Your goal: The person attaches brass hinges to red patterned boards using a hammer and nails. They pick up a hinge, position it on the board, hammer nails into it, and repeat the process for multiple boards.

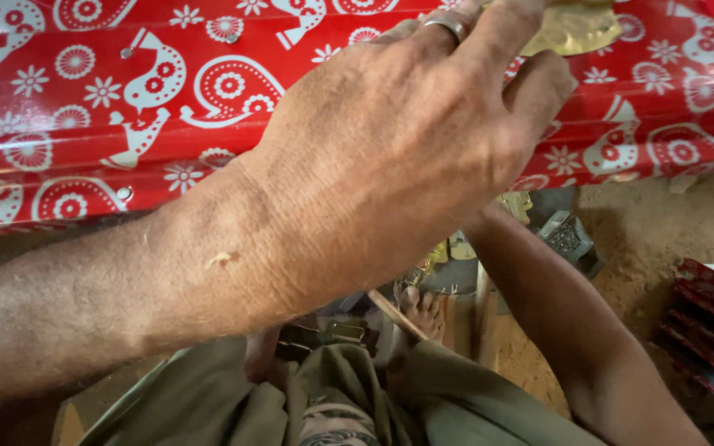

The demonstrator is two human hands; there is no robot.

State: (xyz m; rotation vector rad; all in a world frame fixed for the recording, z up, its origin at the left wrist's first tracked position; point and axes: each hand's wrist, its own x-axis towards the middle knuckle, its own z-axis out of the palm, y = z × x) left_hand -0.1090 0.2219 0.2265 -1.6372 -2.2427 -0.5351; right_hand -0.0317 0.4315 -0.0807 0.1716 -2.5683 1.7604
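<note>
My left hand point(390, 149) fills the middle of the view, reaching up across a red metal box point(126, 99) printed with white paisley, bird and flower shapes. A ring sits on one finger. Its thumb and fingertips close on a thin brass-coloured metal piece point(580, 29) lying against the box near the top right. My right forearm point(555, 306) comes up from the lower right and passes behind the left hand. The right hand itself is hidden there.
Small rivets point(124, 193) dot the box. Below it lie my bare foot point(423, 310), olive trousers point(357, 396), small metal parts and a grey metal object point(568, 235) on sandy ground point(654, 231). More red patterned sheets point(712, 322) are stacked at the right edge.
</note>
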